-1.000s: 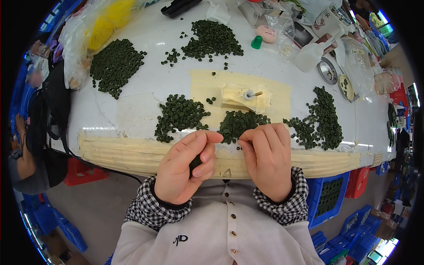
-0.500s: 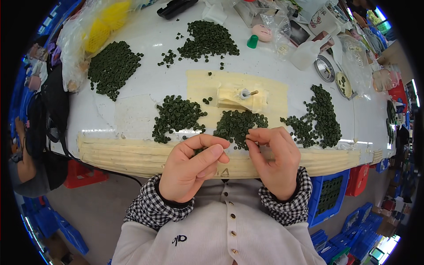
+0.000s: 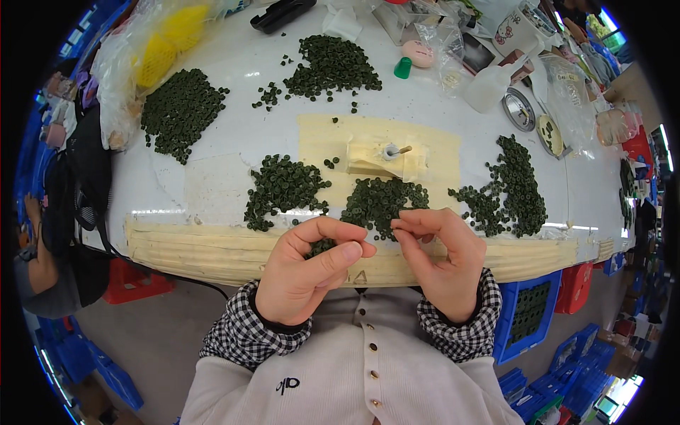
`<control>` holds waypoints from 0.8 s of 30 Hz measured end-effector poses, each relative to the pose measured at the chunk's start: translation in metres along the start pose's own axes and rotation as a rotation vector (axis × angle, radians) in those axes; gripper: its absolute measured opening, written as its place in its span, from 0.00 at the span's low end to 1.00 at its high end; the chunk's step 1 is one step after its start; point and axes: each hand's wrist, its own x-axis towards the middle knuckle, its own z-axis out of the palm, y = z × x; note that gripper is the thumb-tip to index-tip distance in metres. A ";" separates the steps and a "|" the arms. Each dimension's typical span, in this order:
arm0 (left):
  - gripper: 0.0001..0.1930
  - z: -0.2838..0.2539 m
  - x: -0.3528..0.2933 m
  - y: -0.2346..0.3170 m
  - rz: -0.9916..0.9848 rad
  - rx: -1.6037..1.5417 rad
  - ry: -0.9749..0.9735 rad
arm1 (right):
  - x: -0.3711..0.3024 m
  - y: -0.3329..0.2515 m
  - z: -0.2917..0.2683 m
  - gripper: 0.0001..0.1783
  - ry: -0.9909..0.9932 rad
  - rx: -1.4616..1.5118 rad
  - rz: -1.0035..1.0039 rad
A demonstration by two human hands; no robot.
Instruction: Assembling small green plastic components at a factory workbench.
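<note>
My left hand [image 3: 301, 265] is curled palm-up above the table's near edge. Small dark green round parts [image 3: 322, 246] show inside its curl, between index finger and thumb. Facing it is my right hand [image 3: 448, 258], thumb and index finger pinched together; whatever is between the tips is too small to make out. Just beyond the fingers lies a pile of small dark green ring-like parts [image 3: 382, 202]. Behind that pile, a tape-covered block [image 3: 368, 157] with a short upright tube and a thin brown stick in it sits on a yellow taped patch [image 3: 319, 131].
More dark green parts lie in a left pile [image 3: 283, 188], a right pile [image 3: 520, 191], a far-left pile [image 3: 183, 113] and a far pile [image 3: 333, 67]. Plastic bags, a round tin [image 3: 519, 110] and a cup [image 3: 520, 28] crowd the back right. Layered tape pads the front edge [image 3: 212, 251].
My right hand has shifted slightly right, its pinch still closed. The gap between left thumb and index finger has widened a little, showing more dark green parts inside.
</note>
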 end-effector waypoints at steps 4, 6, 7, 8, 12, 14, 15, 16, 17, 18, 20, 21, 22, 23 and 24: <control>0.13 0.000 0.001 0.000 -0.010 0.020 0.002 | -0.002 0.003 -0.004 0.09 -0.055 0.068 0.033; 0.14 0.001 0.001 0.000 -0.013 0.021 -0.004 | -0.002 0.003 -0.007 0.09 -0.093 0.122 0.057; 0.14 0.001 0.001 0.001 -0.015 0.022 -0.008 | -0.003 0.003 -0.008 0.09 -0.117 0.161 0.066; 0.14 0.001 0.001 0.001 -0.015 0.023 -0.011 | -0.003 0.004 -0.008 0.09 -0.143 0.200 0.075; 0.14 0.002 0.002 0.000 -0.007 0.041 -0.004 | -0.002 0.001 -0.007 0.09 -0.140 0.237 0.082; 0.14 0.002 0.001 -0.001 -0.001 0.053 0.009 | -0.002 0.001 -0.007 0.09 -0.147 0.232 0.072; 0.13 0.002 0.001 -0.001 -0.004 0.042 0.006 | -0.002 0.001 -0.007 0.09 -0.142 0.241 0.074; 0.13 0.001 0.001 -0.001 -0.007 0.031 0.003 | -0.002 0.001 -0.007 0.09 -0.136 0.250 0.076; 0.13 0.001 0.000 -0.001 -0.008 0.021 0.000 | -0.002 0.001 -0.008 0.09 -0.132 0.259 0.077; 0.12 0.001 0.000 -0.001 -0.002 0.019 -0.004 | -0.002 0.000 -0.008 0.09 -0.139 0.288 0.104; 0.10 0.002 -0.002 -0.001 0.009 0.014 -0.014 | -0.004 -0.001 -0.008 0.07 -0.152 0.344 0.157; 0.10 0.002 -0.002 -0.002 0.019 0.014 -0.020 | -0.006 -0.001 -0.007 0.07 -0.147 0.404 0.185; 0.09 0.002 -0.002 -0.002 0.028 0.015 -0.026 | -0.007 -0.001 -0.006 0.07 -0.141 0.464 0.213; 0.08 0.003 -0.002 -0.003 0.037 0.016 -0.033 | -0.008 -0.001 -0.006 0.07 -0.135 0.523 0.241; 0.08 0.003 -0.002 -0.003 0.047 0.035 -0.044 | -0.009 -0.001 -0.006 0.07 -0.141 0.568 0.251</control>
